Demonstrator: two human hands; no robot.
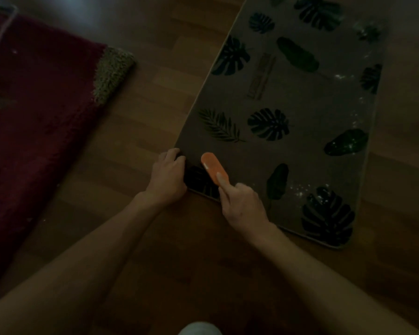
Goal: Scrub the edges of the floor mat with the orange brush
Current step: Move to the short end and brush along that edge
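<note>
A grey-brown floor mat (298,97) printed with dark green leaves lies on the wooden floor, running from the centre to the upper right. My right hand (242,206) holds the orange brush (212,169) flat on the mat just inside its near left corner, with the index finger stretched along the brush's back. My left hand (168,176) grips the mat's near left corner, fingers curled over the edge. White specks dot the mat's right side.
A dark red shaggy rug (34,112) with a beige-green turned-up corner (113,73) lies to the left. Bare wooden floor (150,97) separates it from the mat. The scene is dim.
</note>
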